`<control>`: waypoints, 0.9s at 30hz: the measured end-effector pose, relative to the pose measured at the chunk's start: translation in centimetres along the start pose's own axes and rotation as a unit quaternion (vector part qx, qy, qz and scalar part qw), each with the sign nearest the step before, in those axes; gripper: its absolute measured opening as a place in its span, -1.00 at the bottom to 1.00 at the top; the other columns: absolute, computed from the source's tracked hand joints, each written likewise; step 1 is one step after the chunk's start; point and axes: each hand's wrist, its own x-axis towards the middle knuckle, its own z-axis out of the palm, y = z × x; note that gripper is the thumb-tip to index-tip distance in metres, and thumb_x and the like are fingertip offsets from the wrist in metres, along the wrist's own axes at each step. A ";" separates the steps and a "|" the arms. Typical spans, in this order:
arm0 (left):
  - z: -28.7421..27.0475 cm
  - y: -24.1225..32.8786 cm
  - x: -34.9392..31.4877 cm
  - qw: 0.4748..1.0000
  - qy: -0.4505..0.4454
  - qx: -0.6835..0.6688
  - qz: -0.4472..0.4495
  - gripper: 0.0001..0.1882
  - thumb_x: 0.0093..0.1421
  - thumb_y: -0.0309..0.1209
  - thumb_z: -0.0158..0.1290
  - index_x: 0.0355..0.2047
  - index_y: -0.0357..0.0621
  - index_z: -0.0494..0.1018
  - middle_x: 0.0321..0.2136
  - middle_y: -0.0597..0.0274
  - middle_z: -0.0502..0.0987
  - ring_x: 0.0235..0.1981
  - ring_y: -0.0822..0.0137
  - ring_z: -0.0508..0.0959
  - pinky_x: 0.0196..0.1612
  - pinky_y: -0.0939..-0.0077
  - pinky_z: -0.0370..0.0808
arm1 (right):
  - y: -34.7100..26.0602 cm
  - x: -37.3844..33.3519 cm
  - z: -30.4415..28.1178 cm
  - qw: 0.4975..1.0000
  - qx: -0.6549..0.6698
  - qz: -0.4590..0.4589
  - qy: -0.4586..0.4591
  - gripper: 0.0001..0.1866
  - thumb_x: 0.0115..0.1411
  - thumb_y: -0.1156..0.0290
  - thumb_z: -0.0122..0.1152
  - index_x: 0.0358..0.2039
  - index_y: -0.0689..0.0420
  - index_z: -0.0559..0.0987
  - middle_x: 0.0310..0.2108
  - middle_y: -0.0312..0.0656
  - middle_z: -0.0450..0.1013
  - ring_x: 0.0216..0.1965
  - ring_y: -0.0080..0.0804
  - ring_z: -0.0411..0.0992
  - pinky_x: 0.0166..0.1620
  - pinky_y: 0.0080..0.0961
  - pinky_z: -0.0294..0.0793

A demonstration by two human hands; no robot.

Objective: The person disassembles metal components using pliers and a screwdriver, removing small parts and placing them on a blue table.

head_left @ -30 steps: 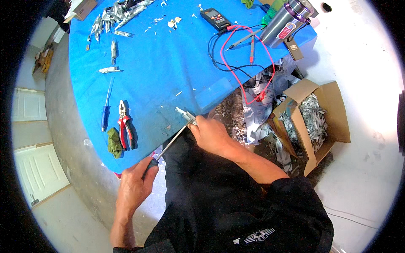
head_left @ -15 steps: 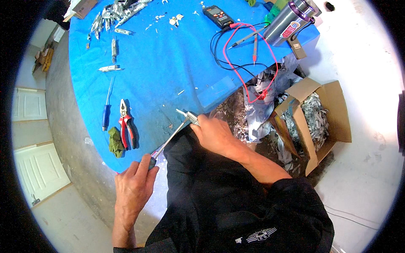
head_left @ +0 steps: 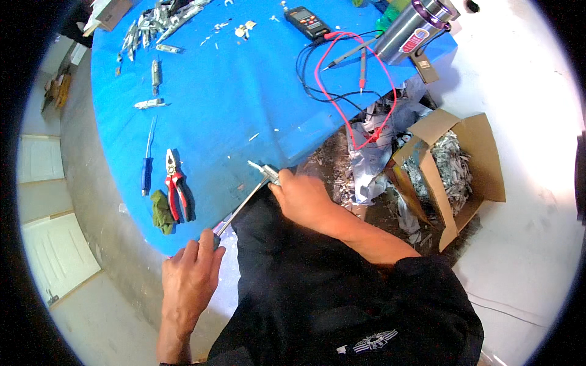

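Observation:
My left hand [head_left: 190,277] grips the handle end of a long thin screwdriver [head_left: 241,207] at the near edge of the blue table [head_left: 244,91]. Its metal shaft runs up and right to a small silver metal part [head_left: 266,171]. My right hand [head_left: 303,196] is closed on that part, holding it at the table's edge. The tip of the shaft is hidden between the part and my fingers.
Red-handled pliers [head_left: 176,190], a green cloth [head_left: 161,211] and a blue screwdriver [head_left: 147,163] lie left. Farther off are a multimeter [head_left: 308,22] with red and black leads [head_left: 354,79], a steel tumbler [head_left: 416,30] and scattered metal pieces [head_left: 155,21]. A cardboard box [head_left: 455,171] of scrap stands on the floor.
Both hands stay on the screwdriver and the metal part; my left hand has shifted slightly along the table edge. Nothing else has moved.

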 end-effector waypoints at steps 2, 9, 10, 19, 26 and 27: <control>0.1 -0.2 0.0 1.000 0.000 -0.020 -0.001 -0.65 0.22 -0.35 0.30 -0.04 -0.18 0.52 -0.50 0.12 0.51 -0.55 0.05 0.59 -0.52 0.17 0.48 | 0.2 0.0 0.4 1.000 -0.005 -0.018 0.016 -0.66 0.35 0.20 0.23 -0.34 0.25 0.46 -0.56 0.16 0.53 -0.48 0.24 0.55 -0.41 0.14 0.50; -0.2 -0.4 0.4 0.987 -0.040 -0.133 -0.076 -0.72 0.24 -0.40 0.26 -0.07 -0.18 0.53 -0.47 -0.06 0.57 -0.49 -0.14 0.60 -0.45 0.08 0.49 | 0.4 -0.1 0.1 0.999 0.007 -0.040 0.015 -0.67 0.37 0.22 0.21 -0.32 0.27 0.44 -0.60 0.15 0.52 -0.50 0.24 0.56 -0.42 0.13 0.51; -0.2 -0.5 0.4 0.984 -0.039 -0.153 -0.083 -0.74 0.24 -0.42 0.25 -0.07 -0.18 0.54 -0.46 -0.08 0.58 -0.48 -0.16 0.60 -0.44 0.07 0.49 | 0.5 0.0 0.3 0.999 0.005 -0.041 0.017 -0.66 0.37 0.22 0.21 -0.32 0.27 0.44 -0.60 0.16 0.52 -0.50 0.25 0.56 -0.42 0.13 0.51; 2.5 -0.8 -0.6 0.950 -0.016 -0.278 -0.141 -0.80 0.29 -0.45 0.20 -0.10 -0.24 0.61 -0.41 -0.13 0.64 -0.51 -0.03 0.62 -0.38 0.26 0.52 | 0.2 0.2 0.2 0.999 -0.040 -0.035 0.008 -0.67 0.39 0.21 0.16 -0.30 0.28 0.47 -0.55 0.14 0.57 -0.45 0.18 0.62 -0.37 0.06 0.61; 3.5 -1.4 -1.1 0.938 -0.036 -0.306 -0.156 -0.76 0.26 -0.43 0.24 -0.10 -0.28 0.59 -0.39 -0.08 0.65 -0.51 -0.04 0.63 -0.41 0.23 0.54 | 0.1 0.0 -0.1 0.998 -0.048 -0.038 0.012 -0.66 0.39 0.21 0.17 -0.30 0.28 0.47 -0.54 0.16 0.57 -0.45 0.20 0.61 -0.37 0.09 0.60; 3.6 -1.2 -1.0 0.960 -0.002 -0.253 -0.117 -0.74 0.25 -0.42 0.25 -0.09 -0.26 0.58 -0.40 -0.06 0.64 -0.50 -0.05 0.63 -0.42 0.20 0.54 | 0.1 0.1 -0.2 0.998 -0.049 -0.039 0.013 -0.66 0.39 0.20 0.17 -0.31 0.28 0.47 -0.54 0.16 0.57 -0.45 0.20 0.61 -0.37 0.09 0.60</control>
